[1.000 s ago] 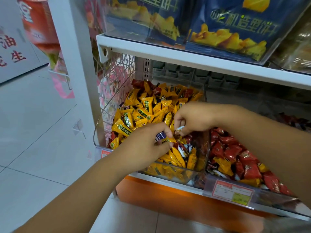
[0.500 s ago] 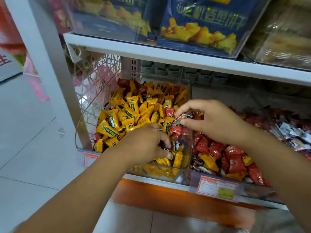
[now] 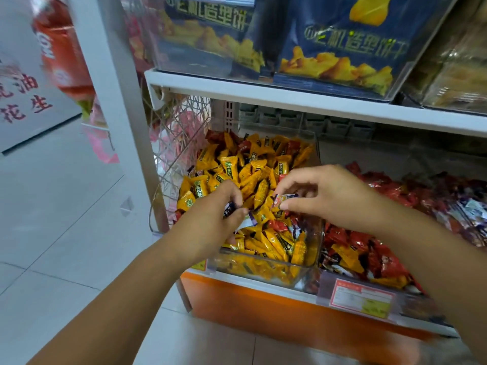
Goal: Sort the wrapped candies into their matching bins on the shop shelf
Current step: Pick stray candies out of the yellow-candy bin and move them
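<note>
With one stray candy (image 3: pixel 284 199) pinched in the right hand (image 3: pixel 324 196) and purple-wrapped ones (image 3: pixel 232 209) closed in the left hand (image 3: pixel 218 206), strays are best lifted clear of the yellow bin (image 3: pixel 313 248) before release.

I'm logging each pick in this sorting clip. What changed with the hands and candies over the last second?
The right hand lifted a small red-and-white wrapped candy out of the clear plastic bin of yellow candies and now pinches it above the pile. The left hand still grips dark-blue wrapped pieces low in that bin. The bins haven't moved.
</note>
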{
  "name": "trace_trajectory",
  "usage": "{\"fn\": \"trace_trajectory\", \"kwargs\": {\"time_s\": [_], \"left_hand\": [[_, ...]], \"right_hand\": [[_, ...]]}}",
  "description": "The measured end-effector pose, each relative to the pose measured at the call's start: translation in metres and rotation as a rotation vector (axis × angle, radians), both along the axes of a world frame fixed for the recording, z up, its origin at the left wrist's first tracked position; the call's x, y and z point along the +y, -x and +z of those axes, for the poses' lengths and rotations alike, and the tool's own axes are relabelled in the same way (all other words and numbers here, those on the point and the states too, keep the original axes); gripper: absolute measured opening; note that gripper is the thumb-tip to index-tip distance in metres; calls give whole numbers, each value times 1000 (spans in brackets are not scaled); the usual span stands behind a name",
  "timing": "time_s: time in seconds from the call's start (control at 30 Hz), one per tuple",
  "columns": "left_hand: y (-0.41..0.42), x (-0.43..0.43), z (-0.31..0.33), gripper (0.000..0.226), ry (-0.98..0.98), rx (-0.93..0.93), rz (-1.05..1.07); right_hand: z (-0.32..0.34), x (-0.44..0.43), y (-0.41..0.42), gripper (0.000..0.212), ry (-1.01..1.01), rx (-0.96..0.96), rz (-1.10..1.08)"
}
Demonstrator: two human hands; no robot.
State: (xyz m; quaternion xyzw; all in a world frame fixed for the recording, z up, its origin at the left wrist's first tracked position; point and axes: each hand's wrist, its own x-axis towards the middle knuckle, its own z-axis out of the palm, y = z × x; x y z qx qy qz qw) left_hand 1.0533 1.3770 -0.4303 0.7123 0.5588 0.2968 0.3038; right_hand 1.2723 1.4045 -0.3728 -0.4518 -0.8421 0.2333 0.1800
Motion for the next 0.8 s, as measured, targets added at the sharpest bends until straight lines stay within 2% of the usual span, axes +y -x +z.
{"fn": "trace_trajectory", "kwargs": {"time_s": [0.1,0.2,0.37,0.5,0.6,0.7,0.8], "left_hand": [[2,0,5,15,55,-135,-1],[1,-3,8,19,180,-293,-2],[2,-7,13,23,290,-402,-2],[15,-9,12,12,78,-90,45],[35,-22,19,17,-81,111,140],[60,-43,24,18,-41,230,164],[77,-59,25,19,37,292,183]], "right_hand": [[-6,1,15,19,-13,-37,32],[-10,3,30,29,48,35,22],[-21,9,52,36,98,51,55],[-24,15,60,37,163,82,80],[-16,25,54,31,141,-2,71],[-14,28,61,18,-94,-180,77],[-28,18,99,29,-168,-375,275]]}}
